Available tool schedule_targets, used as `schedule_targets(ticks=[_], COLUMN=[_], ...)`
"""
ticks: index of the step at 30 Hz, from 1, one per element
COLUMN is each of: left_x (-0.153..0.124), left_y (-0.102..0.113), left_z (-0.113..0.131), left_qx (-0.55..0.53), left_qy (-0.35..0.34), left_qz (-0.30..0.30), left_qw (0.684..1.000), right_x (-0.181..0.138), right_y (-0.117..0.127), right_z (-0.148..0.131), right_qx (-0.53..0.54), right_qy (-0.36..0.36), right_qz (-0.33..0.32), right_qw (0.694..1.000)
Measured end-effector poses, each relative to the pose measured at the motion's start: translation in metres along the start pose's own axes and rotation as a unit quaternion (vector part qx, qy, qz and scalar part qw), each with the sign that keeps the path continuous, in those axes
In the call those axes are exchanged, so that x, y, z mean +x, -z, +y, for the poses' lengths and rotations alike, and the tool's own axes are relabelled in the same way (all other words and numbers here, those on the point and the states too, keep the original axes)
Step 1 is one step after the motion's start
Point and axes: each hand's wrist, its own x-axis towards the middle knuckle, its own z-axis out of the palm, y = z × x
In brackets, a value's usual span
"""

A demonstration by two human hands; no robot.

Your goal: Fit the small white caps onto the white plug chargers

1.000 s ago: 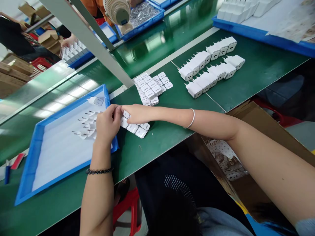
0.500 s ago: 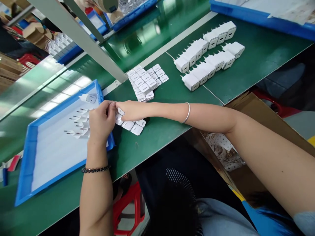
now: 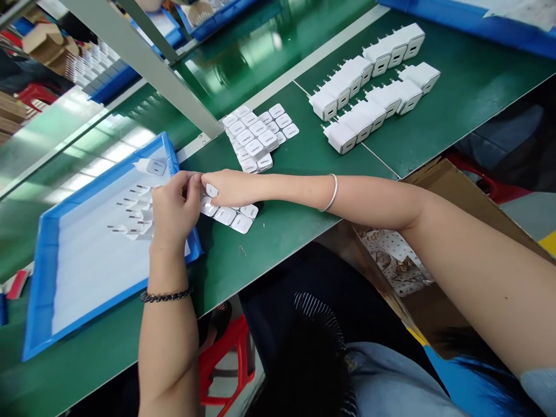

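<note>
My left hand [image 3: 176, 205] is closed at the right edge of a blue tray [image 3: 40, 260], its thumb side facing my right hand. My right hand [image 3: 232, 188] reaches across and meets it, fingers pressed together at the left thumb. What lies between the fingers is hidden. Under my right hand is a sheet of white rounded-square pieces [image 3: 241, 223], partly covered. Several white plug chargers [image 3: 141, 205] with metal pins lie in the tray beside my left hand. Another charger [image 3: 154, 167] sits apart near the tray's far corner.
Stacked sheets of similar white pieces [image 3: 245, 136] lie beyond my right hand. Two rows of white chargers [image 3: 347, 130] stand on the green table [image 3: 295, 214] at the right. A metal post [image 3: 152, 63] rises behind the tray. An open cardboard box [image 3: 460, 214] is below the table edge.
The camera view has shifted slightly. Both hands stay together at the same place by the tray edge, with little visible movement. The chargers and sheets look unmoved.
</note>
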Motion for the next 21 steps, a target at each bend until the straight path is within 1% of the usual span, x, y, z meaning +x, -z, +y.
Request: schedule_targets(ticks=[5, 13, 16, 21], left_x=[-0.0005, -0.0004, -0.0007, -0.0026], left_y=[-0.0015, -0.0015, -0.0017, -0.0019], left_z=[-0.0021, -0.0020, -0.0023, -0.0030], left_qx=[-0.005, -0.009, -0.017, -0.019], left_qy=[0.004, -0.007, -0.015, -0.007], left_qz=[-0.007, -0.001, 0.001, 0.002], left_qw=[1.000, 1.000, 1.000, 1.000], right_x=[-0.0008, -0.0023, -0.0019, -0.0010], right_y=[-0.0006, -0.0002, -0.0010, -0.0028], right_z=[-0.0012, -0.0043, -0.0029, -0.0008], right_qx=[-0.010, -0.020, -0.022, -0.027], right_qy=[-0.012, -0.031, -0.027, -0.017], right_qz=[-0.015, -0.014, -0.014, -0.019], right_qw=[1.000, 0.999, 0.999, 0.999])
